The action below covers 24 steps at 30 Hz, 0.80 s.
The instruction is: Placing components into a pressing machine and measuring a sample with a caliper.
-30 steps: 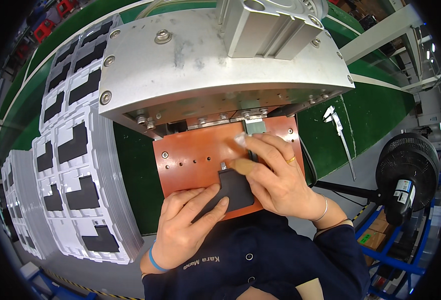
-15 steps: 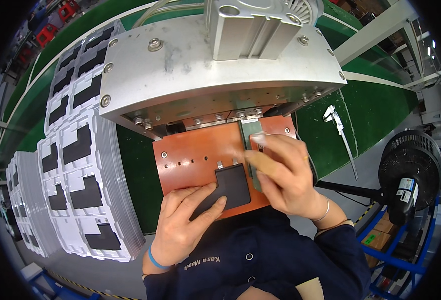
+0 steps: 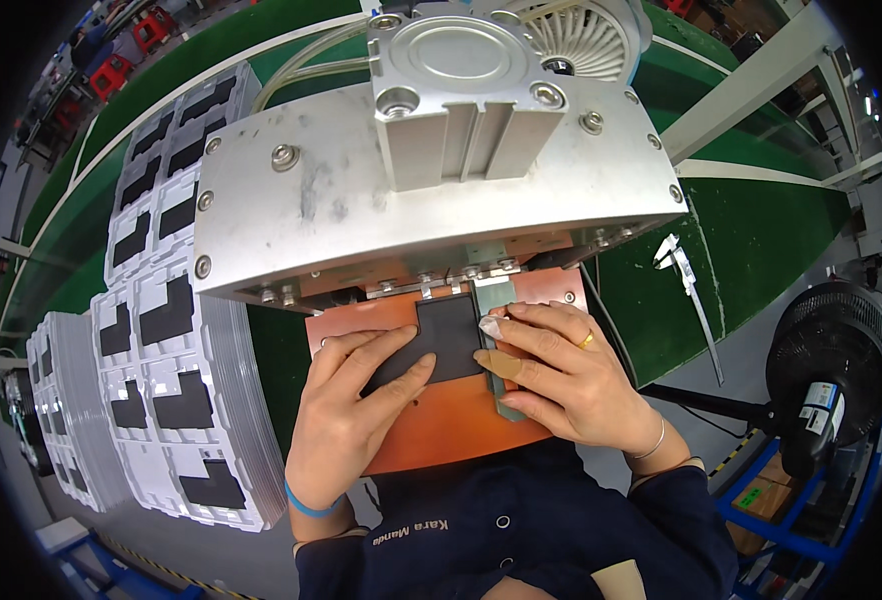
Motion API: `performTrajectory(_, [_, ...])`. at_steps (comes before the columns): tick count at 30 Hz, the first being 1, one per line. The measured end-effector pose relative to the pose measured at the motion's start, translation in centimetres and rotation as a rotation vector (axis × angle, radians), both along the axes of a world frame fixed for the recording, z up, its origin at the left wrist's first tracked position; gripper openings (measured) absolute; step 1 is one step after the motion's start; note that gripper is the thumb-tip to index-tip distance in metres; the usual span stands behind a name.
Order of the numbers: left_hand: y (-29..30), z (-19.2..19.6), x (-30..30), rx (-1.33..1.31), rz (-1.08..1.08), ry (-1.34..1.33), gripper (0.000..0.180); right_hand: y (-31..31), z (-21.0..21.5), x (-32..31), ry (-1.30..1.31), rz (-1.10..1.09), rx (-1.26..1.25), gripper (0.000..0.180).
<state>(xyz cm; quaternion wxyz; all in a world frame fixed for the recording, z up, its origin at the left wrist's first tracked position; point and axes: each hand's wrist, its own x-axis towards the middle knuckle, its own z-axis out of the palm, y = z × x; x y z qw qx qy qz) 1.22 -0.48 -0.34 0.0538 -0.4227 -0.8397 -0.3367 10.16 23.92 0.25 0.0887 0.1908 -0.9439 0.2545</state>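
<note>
A black L-shaped battery cell [image 3: 449, 340] with two metal tabs at its far edge lies on an orange plate [image 3: 451, 430]. My left hand [image 3: 341, 410] grips it from the left, fingers and thumb on its surface, covering part of it. At the cell's right edge, my right hand [image 3: 586, 385] rests with its fingers apart, over a pale green strip [image 3: 508, 411] on the plate. White and tan covers are on two of its fingertips. The tabs reach to the front opening of a silver metal press [image 3: 271, 220].
To the left stand stacks of white trays [image 3: 218, 450] holding black L-shaped pieces. A caliper [image 3: 694, 300] lies on the green tabletop [image 3: 761, 230] to the right. Beyond it is a black fan [image 3: 823, 350], above a blue metal frame [image 3: 811, 530].
The battery cell has moved away from me along the plate, toward the press, with my left hand on it. My right hand has come down to the cell's right edge.
</note>
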Motion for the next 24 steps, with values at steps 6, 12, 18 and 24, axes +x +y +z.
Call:
performTrajectory(6, [0.4,0.5,-0.9,-0.021,0.012,-0.039,0.034,0.3,0.1,-0.7,-0.063,0.039,-0.018,0.043])
performTrajectory(12, [0.5,0.5,-0.9,-0.033,0.028,-0.083,0.033,0.5,0.5,-1.3,-0.093,0.083,0.03,0.046])
performTrajectory(18, [0.4,0.5,-1.2,-0.032,0.025,-0.106,0.032,0.4,0.6,-1.2,-0.12,0.088,0.07,0.047])
performTrajectory(24, [0.4,0.6,-1.6,-0.026,0.0,-0.125,0.032,0.6,0.7,-1.5,-0.08,0.113,0.074,0.051])
